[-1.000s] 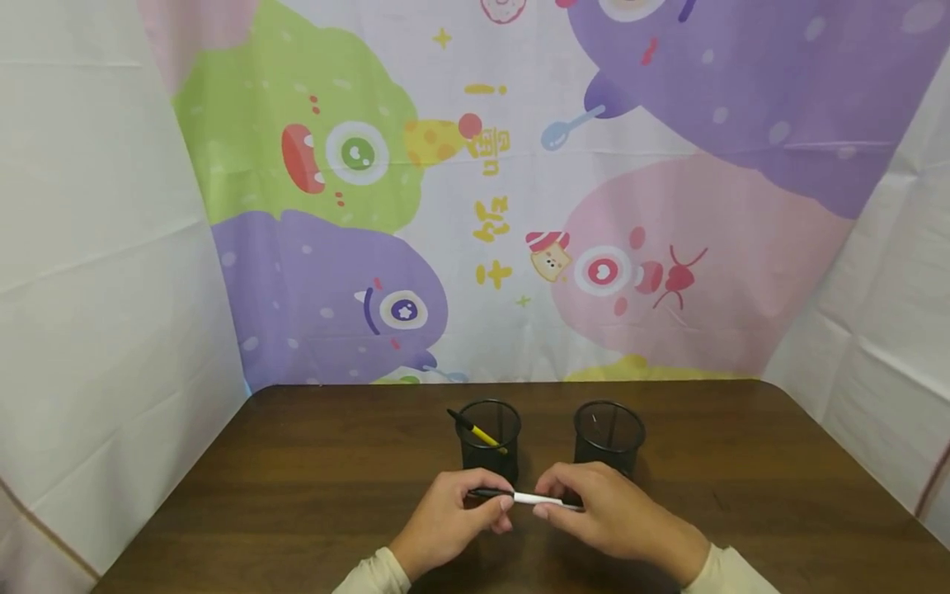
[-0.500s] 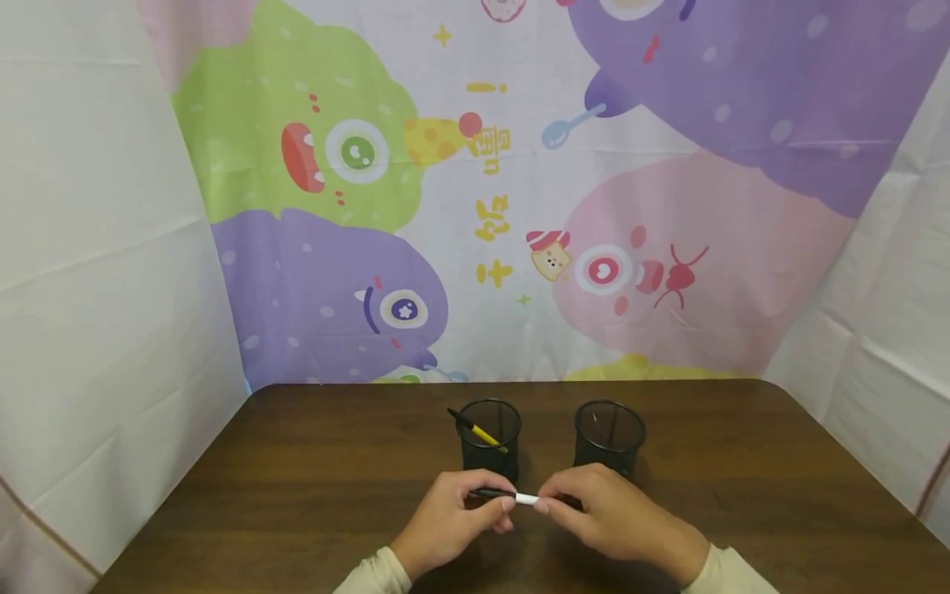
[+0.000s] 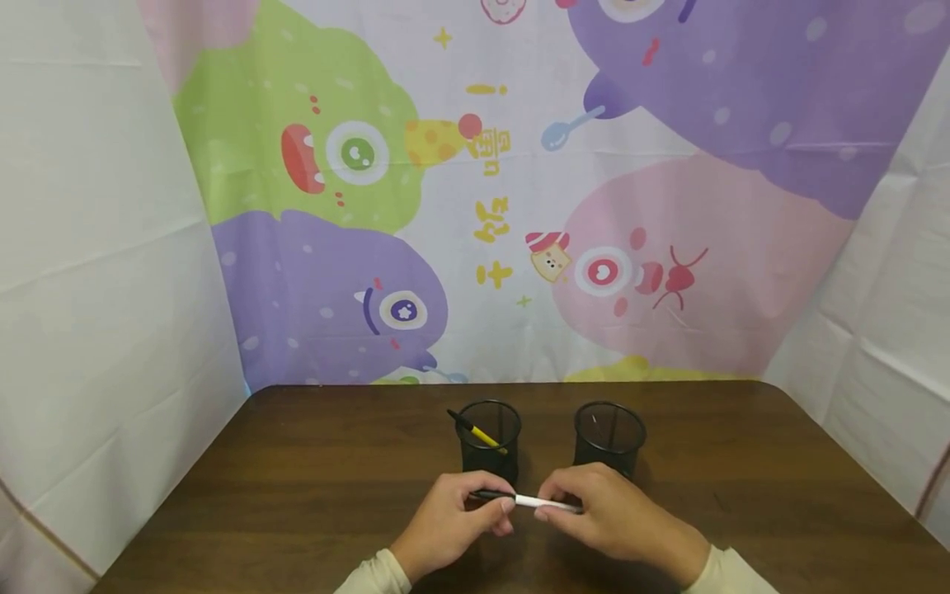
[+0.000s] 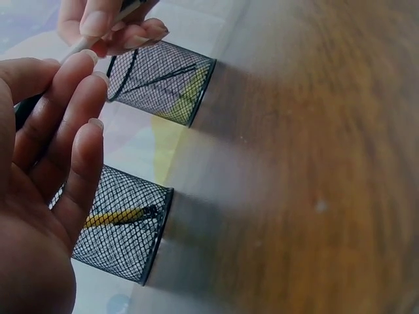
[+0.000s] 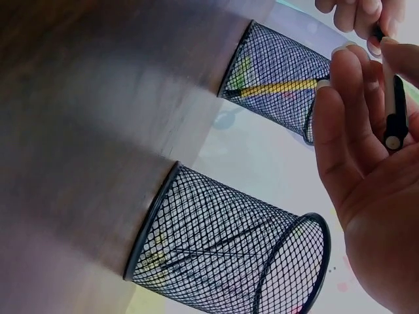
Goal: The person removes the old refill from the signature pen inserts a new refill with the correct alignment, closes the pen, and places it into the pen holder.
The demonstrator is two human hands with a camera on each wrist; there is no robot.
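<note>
In front of me both hands hold a pen [image 3: 526, 500] level above the table. It has a white barrel, a black end on the left and a black clip [image 5: 397, 108] on the right. My left hand [image 3: 454, 511] pinches the black end between thumb and fingers. My right hand [image 3: 612, 513] grips the clip end. Just behind the left hand stands a black mesh pen cup [image 3: 490, 402], with a yellow and black pen [image 3: 478, 431] leaning in it. A second mesh cup [image 3: 610, 403], behind the right hand, holds thin dark sticks [image 5: 226, 245] of unclear kind.
The brown wooden table [image 3: 312, 462] has rounded back corners. Behind it hangs a cloth [image 3: 505, 330] printed with cartoon monsters. White cloth sides [image 3: 96, 247] close off the left and right.
The right thumb and fingertips have shifted on the pen: they closed over the white barrel half a second ago, and more of it shows now. Left hand and cups have stayed put.
</note>
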